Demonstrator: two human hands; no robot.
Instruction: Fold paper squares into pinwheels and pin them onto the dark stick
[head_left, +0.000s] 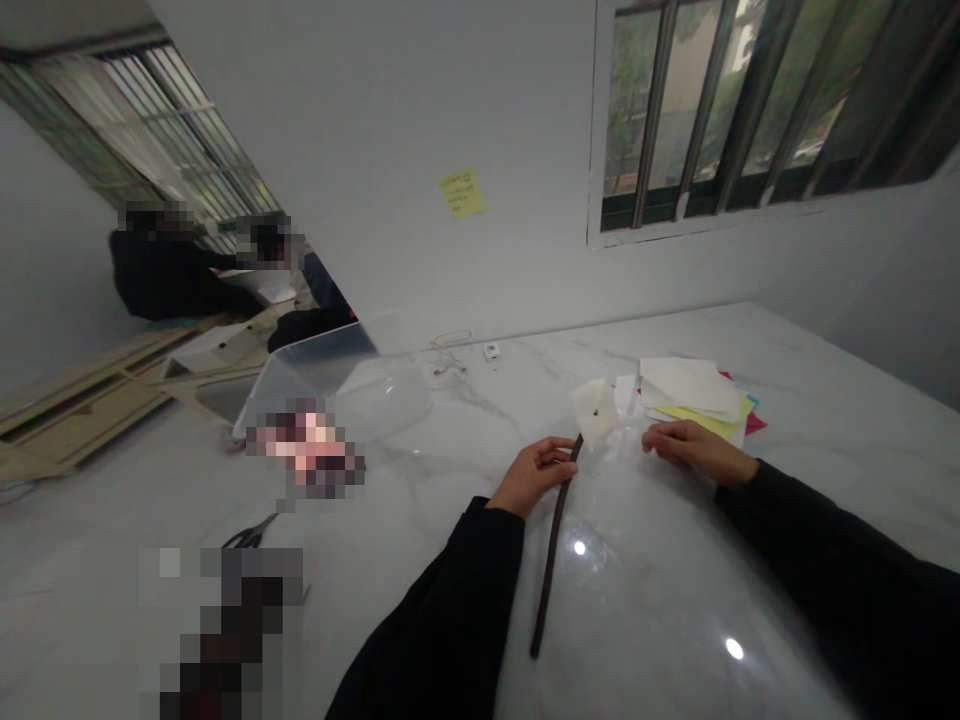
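My left hand (534, 477) is closed on a long, thin dark brown stick (553, 545), gripping it near its upper end. The stick slants down over the table toward me. Just past its tip is a white paper piece (589, 408) with folded corners and a small dark dot in the middle, much like a pinwheel; whether it is fixed to the stick I cannot tell. To the right, my right hand (694, 450) is held low with its fingers curled together. Anything between those fingertips is hidden.
A stack of white, yellow and red paper sheets (690, 388) lies beyond my right hand. Black scissors (251, 532) and a clear plastic bin (300, 365) are on the left. A cable (450, 368) and a small white box (492, 351) lie by the wall. Two people sit farther back.
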